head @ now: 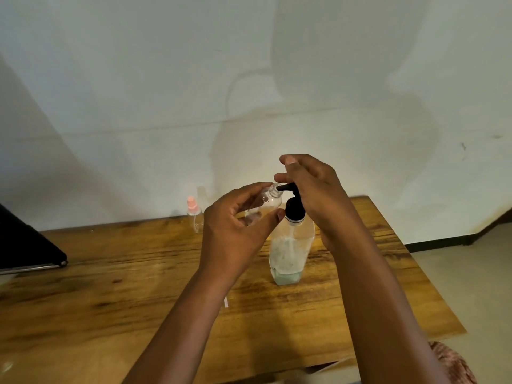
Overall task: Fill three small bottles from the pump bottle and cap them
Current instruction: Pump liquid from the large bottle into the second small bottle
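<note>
Now left hand [235, 231] tilts small bottle [264, 205] to pump nozzle [285, 187].

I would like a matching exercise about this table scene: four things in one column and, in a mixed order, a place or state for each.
Things
1. small clear uncapped bottle
2. small clear bottle with pink cap
3. tall clear pump bottle with black pump head
4. right hand

States
A. stands near the wall
B. presses on the pump
C. held tilted in the left hand
D. upright, a little liquid at the bottom

Pairs: 1-C, 2-A, 3-D, 4-B
</note>
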